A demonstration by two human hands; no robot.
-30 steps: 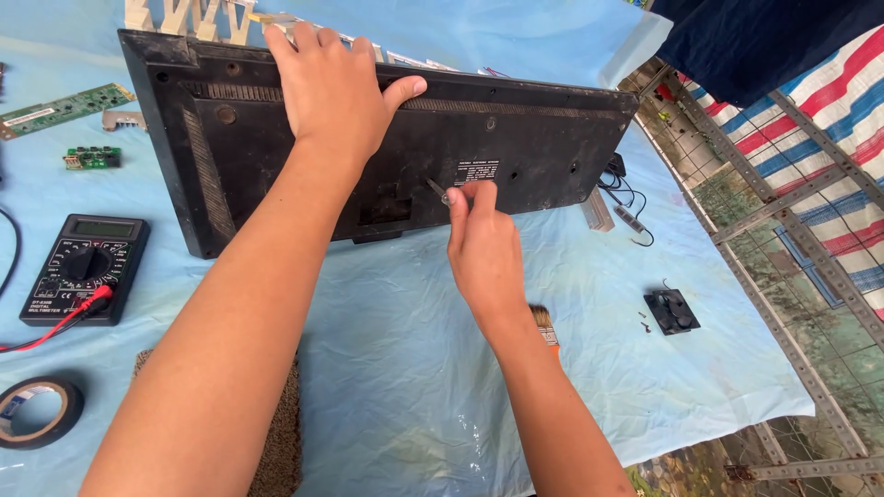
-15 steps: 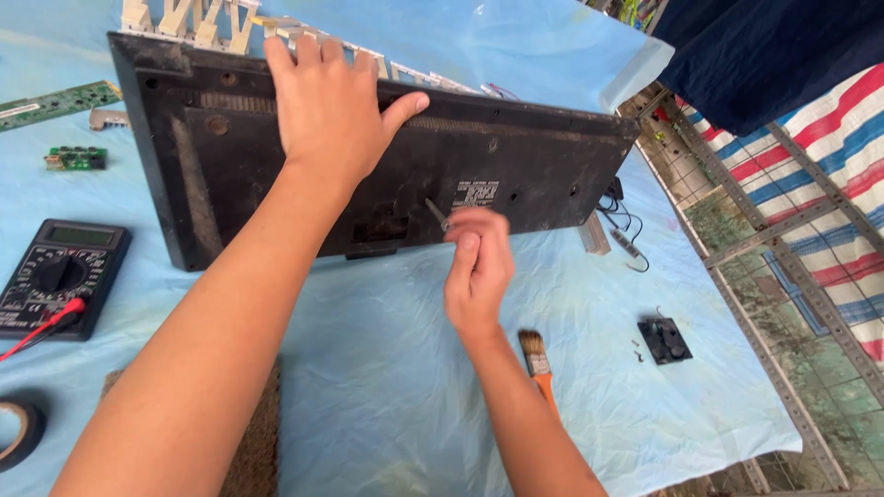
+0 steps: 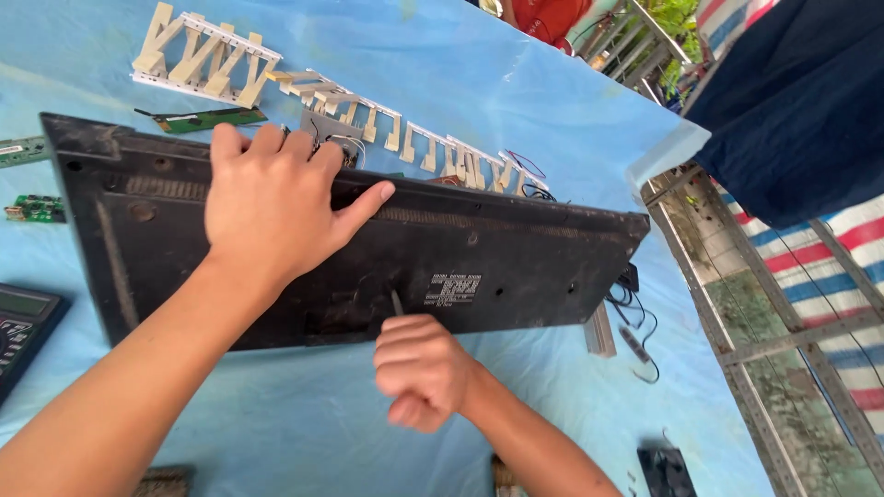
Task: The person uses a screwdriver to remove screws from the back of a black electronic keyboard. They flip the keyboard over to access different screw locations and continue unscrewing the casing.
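Observation:
A long black keyboard case point(image 3: 516, 267) lies bottom side up on the blue sheet. My left hand point(image 3: 272, 207) rests flat on its upper middle, fingers spread over the far edge. My right hand point(image 3: 419, 368) is closed in a fist around a thin screwdriver point(image 3: 397, 303), whose metal shaft points up into the case near a recessed compartment and a white label. The tool's handle is hidden inside my fist.
Rows of loose white piano keys point(image 3: 207, 60) lie beyond the case, with green circuit boards point(image 3: 207, 118) at the left. A black multimeter point(image 3: 23, 322) sits at the left edge. Black cables point(image 3: 635, 322) trail off the case's right end. A small black part point(image 3: 665, 469) lies near the bottom.
The view has tilted down and moved closer. My right hand has slid lower and closed into a fist on the screwdriver. My left hand stays pressed on the case.

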